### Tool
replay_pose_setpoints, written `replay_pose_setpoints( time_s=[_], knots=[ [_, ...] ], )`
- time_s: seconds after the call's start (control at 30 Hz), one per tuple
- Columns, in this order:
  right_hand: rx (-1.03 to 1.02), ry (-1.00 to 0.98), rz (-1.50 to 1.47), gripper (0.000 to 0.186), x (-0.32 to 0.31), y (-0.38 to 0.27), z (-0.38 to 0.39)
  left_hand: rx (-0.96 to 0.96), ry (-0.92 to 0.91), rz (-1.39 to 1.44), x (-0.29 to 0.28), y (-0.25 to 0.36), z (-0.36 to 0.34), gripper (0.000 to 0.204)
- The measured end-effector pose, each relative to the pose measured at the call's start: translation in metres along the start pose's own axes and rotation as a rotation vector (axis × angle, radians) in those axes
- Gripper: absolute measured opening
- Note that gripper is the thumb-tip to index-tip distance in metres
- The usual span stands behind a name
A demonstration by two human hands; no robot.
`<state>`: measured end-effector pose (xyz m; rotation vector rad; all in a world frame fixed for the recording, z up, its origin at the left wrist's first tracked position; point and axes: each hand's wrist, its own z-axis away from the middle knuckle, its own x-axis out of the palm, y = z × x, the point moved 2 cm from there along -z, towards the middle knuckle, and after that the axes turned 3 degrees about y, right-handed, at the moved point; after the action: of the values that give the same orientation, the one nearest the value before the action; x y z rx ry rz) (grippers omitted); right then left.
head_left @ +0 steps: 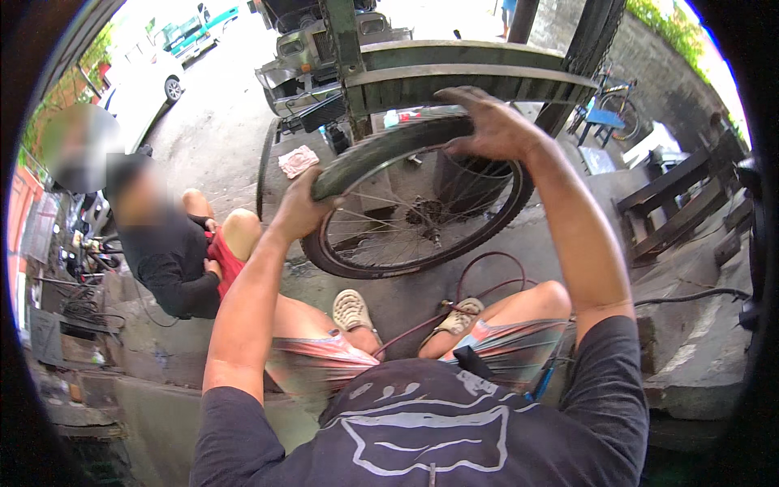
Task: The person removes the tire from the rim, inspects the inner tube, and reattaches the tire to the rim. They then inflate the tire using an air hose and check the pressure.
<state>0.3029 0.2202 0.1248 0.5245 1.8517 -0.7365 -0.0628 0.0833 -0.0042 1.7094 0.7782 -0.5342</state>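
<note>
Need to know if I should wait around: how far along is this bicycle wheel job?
Midway, I'd judge. The tyre is already lifted off the top of the wheel. Left hand and right hand grip it now. Its lower part remains on the rim.

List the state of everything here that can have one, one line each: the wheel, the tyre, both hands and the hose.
bicycle wheel: upright, its lower edge down on the concrete.
tyre: partly pulled off the rim along the top.
left hand: gripping the tyre's left end.
right hand: pressed over the tyre's top.
red hose: looped loose on the ground by the feet.
</note>
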Motion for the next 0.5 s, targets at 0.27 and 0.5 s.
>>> replay_pose_setpoints(
  time_s=[0.27,0.5],
  knots=[
    [0.005,-0.092,0.257,0.066,-0.012,0.016,0.022,0.167,-0.024,0.033,0.083,0.132,-0.052,0.09],
    [0.313,0.025,0.17,0.066,-0.024,0.103,0.066,-0.317,-0.117,0.023,0.053,0.041,-0.004,0.12]
  ],
)
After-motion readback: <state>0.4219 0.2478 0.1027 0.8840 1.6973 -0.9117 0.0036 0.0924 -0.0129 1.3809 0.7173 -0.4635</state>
